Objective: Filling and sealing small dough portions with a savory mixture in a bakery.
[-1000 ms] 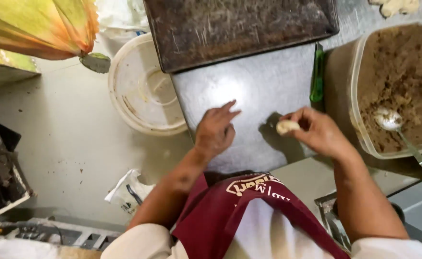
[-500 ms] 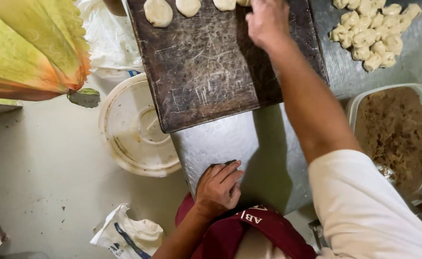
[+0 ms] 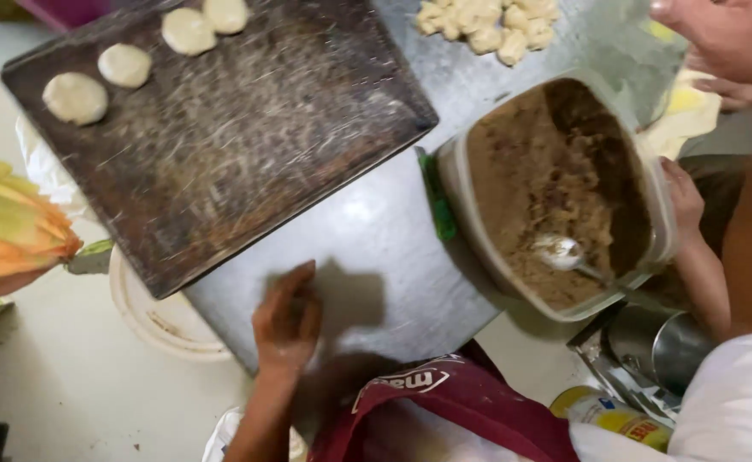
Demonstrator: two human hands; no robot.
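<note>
While the left hand [image 3: 286, 316] lies flat and empty, palm down, fingers loosely together and pointing up the dull, scuffed metal table [image 3: 376, 248], the right hand [image 3: 718, 38] hangs at the top right corner, cropped by the frame, so whether its fingers are spread or closed cannot be told. Beside the left hand sits a dark, scratched rectangular baking tray [image 3: 239, 137], its long axis slanting up to the right, with pale round flattened dough discs [image 3: 75, 97] along its far edge. Right of it stands a translucent plastic tub [image 3: 457, 171] of crumbly brown filling holding a metal spoon [image 3: 560, 252].

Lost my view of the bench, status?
Left hand flat on steel table, empty. Right hand raised top right, nothing visibly held. Filling tub between them.
</note>
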